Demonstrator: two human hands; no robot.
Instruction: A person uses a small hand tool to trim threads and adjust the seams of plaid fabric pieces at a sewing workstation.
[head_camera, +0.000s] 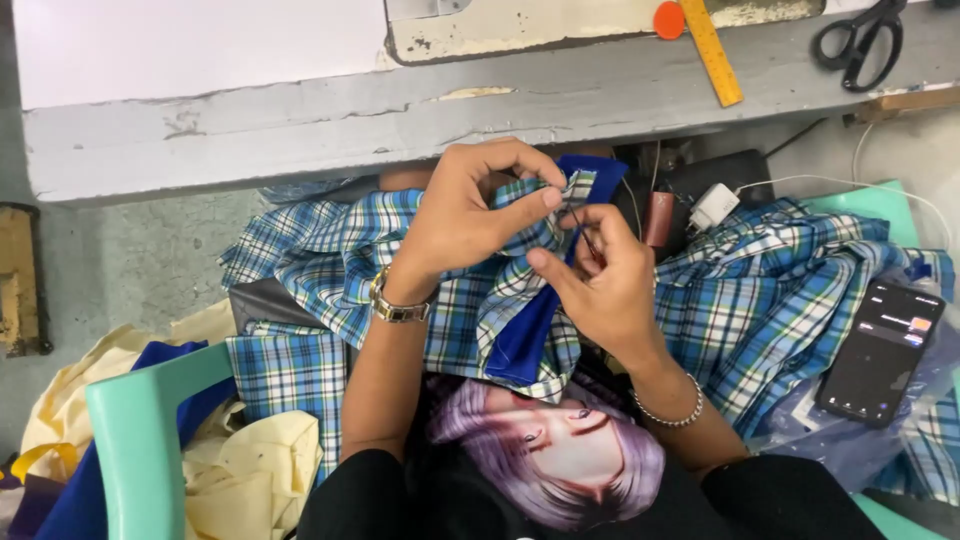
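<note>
Both my hands meet mid-scene over my lap: left hand (462, 215) pinches a fold of the blue plaid fabric (330, 260), right hand (600, 280) pinched on a thin tool at the same fold, can't tell what kind. Fabric drapes across my lap, just below the counter (300, 130) edge. Scissors (860, 40) and yellow ruler (712, 52) far right on counter; phone (880, 350) right.

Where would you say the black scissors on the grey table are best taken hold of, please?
Take the scissors by the two black finger loops, which lie at the near, lower end toward the table edge; the blades point up and right, away from the person. Coming from the near side lets fingers slip into the loops, probably safest, well right of the yellow ruler.
</note>
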